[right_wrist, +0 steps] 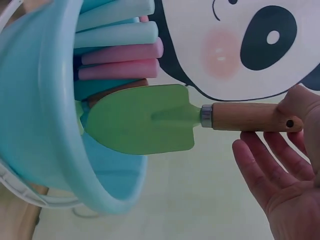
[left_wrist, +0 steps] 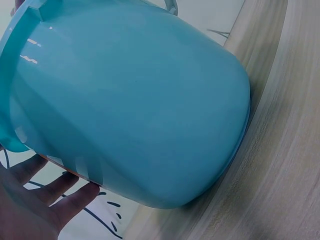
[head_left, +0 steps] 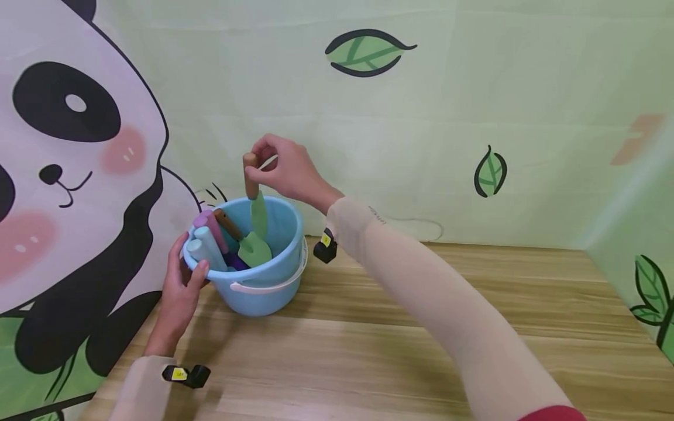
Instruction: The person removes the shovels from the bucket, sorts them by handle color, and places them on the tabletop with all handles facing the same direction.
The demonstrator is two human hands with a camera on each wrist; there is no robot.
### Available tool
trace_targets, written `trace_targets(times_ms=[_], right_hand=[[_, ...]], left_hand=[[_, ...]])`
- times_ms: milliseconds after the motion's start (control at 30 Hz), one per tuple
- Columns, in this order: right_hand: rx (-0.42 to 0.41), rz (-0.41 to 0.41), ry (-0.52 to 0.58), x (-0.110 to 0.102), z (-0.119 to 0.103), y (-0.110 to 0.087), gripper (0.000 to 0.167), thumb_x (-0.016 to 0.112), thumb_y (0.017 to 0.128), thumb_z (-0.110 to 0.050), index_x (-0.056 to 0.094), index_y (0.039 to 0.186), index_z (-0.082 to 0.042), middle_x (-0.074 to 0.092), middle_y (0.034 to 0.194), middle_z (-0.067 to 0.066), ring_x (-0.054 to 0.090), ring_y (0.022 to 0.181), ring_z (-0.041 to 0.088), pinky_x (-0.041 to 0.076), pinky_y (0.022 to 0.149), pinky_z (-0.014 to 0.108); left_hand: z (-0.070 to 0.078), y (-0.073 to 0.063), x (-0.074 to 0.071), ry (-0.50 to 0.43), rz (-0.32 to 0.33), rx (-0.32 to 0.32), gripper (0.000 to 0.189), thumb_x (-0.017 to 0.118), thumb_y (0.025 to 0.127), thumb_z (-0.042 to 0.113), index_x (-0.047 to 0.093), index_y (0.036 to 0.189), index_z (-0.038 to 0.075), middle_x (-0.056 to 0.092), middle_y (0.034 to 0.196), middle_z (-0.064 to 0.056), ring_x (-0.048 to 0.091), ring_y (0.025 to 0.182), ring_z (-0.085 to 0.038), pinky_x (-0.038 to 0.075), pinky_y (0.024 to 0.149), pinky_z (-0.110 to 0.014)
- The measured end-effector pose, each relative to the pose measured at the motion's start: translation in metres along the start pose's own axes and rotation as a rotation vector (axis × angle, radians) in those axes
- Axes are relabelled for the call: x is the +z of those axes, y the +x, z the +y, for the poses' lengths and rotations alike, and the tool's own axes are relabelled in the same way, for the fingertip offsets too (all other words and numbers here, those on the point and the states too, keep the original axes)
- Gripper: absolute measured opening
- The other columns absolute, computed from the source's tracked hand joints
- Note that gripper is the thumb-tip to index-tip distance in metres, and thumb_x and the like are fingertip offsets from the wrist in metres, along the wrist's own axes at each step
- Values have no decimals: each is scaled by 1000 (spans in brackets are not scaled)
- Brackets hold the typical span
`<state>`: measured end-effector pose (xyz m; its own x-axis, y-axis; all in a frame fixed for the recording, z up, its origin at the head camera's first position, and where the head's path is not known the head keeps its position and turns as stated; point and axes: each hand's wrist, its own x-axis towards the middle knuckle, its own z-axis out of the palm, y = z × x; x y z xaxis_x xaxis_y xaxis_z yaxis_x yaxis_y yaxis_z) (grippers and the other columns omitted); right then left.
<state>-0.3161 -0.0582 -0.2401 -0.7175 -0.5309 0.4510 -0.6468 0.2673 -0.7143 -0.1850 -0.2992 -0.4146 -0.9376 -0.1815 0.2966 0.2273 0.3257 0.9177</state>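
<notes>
A light blue bucket (head_left: 263,295) stands on the wooden table, and my left hand (head_left: 181,286) grips its rim on the near left, thumb over the edge. In the left wrist view, fingers (left_wrist: 75,202) lie against the bucket's side. My right hand (head_left: 286,166) pinches the wooden handle of a green hand trowel (right_wrist: 145,120) near its end. The trowel points blade-down, its tip within the bucket's mouth. Inside the bucket lean another green trowel (head_left: 255,250) with a brown handle, light blue handles (head_left: 210,248) and pink handles (right_wrist: 120,69).
The wood-grain table (head_left: 400,351) reaches to the right and the front. Behind it hangs a pale green backdrop (head_left: 421,128) with printed leaves, and a printed panda (head_left: 79,164) fills the left side. The bucket's white carrying handle (head_left: 274,286) hangs down along its side.
</notes>
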Motion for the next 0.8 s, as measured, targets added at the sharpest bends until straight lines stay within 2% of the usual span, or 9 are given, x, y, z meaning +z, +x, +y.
trace_targets(times_ms=[167, 567, 800], right_hand=[[-24, 55, 36, -15, -3, -1, 29, 74, 95, -18, 62, 119, -7, 69, 110, 5, 70, 95, 17, 58, 82, 21], [-33, 157, 82, -59, -11, -8, 29, 75, 94, -16, 63, 120, -7, 71, 110, 5, 71, 92, 17, 60, 81, 26], [-22, 232, 76, -90, -11, -19, 28, 74, 94, -16, 64, 119, -7, 72, 108, 3, 71, 90, 18, 60, 81, 27]], left_hand=[[0, 1, 0, 6, -2, -2, 69, 51, 108, 33, 11, 164, 36, 26, 166, -9, 34, 146, -40, 48, 100, -35], [-2, 1, 0, 4, 1, 8, 69, 51, 108, 32, 11, 164, 36, 26, 166, -10, 34, 146, -39, 49, 99, -29], [-2, -1, 0, -22, 7, 29, 68, 51, 108, 29, 13, 164, 34, 29, 164, -13, 37, 142, -38, 49, 90, -12]])
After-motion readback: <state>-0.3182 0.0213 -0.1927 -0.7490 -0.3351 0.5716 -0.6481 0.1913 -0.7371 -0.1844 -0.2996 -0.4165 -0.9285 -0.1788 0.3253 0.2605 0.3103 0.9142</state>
